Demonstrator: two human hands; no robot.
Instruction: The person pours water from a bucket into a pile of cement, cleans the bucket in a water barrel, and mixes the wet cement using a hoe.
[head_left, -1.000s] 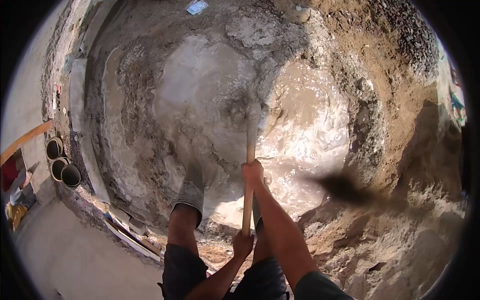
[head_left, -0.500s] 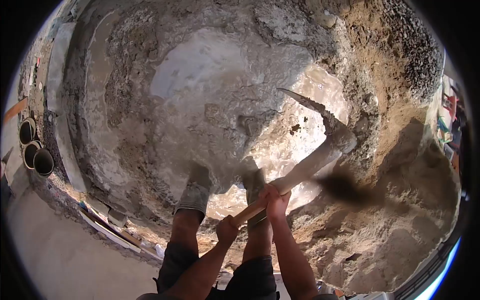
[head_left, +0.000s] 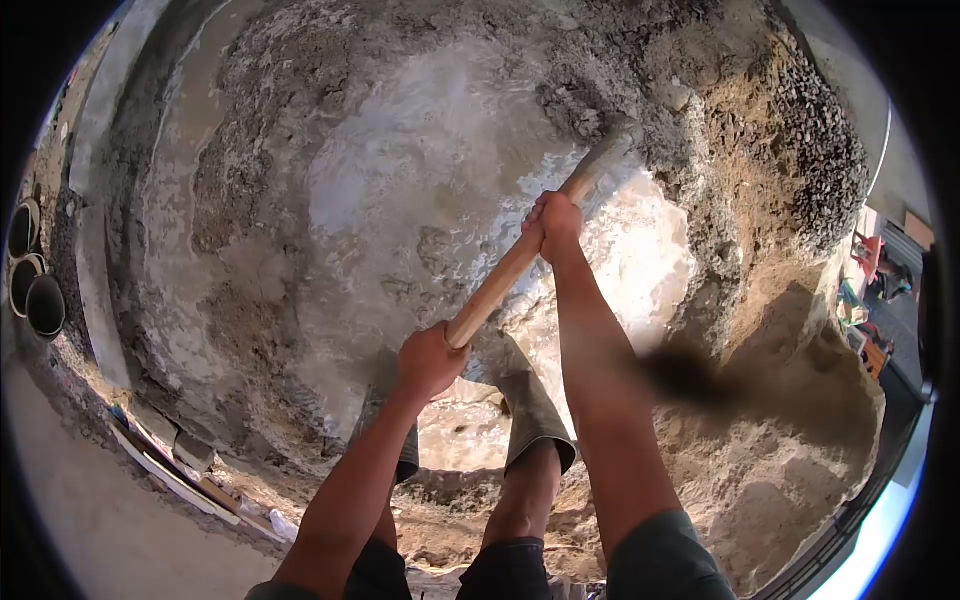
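we look down on a broad, shallow pool of wet grey-brown mix [head_left: 400, 190], smooth and pale near its middle, glaring white along its sunlit right side. its outer edges turn lumpy and coarse.

we note a long-handled tool lying diagonally over the pool. its wooden handle [head_left: 505, 277] is round, pale tan and smooth in the lower part, grey with mud higher up. the far end [head_left: 622, 133] reaches the pool's upper right edge, caked and blurred; we cannot tell the shape of the head there.

left hand [head_left: 432, 362]: fingers wrapped closed around the handle's near end, the cut butt showing just beside the grip. right hand [head_left: 556, 224]: farther up the handle, fingers curled around it and pressed together. the two hands are well apart.

we see two dull, mud-coated boots [head_left: 532, 405] at the pool's lower edge, below the handle, with dark shorts [head_left: 505, 570] above bare knees.

beyond the pool's right edge: rough brown sand [head_left: 780, 490], with dark, angular gravel [head_left: 825, 150] at the upper right. beyond its left edge: a flat grey kerb [head_left: 95, 290], then three round, dark-mouthed containers [head_left: 45, 305] grouped together. at the lower left, thin pale boards [head_left: 175, 478] lie along the slab edge.
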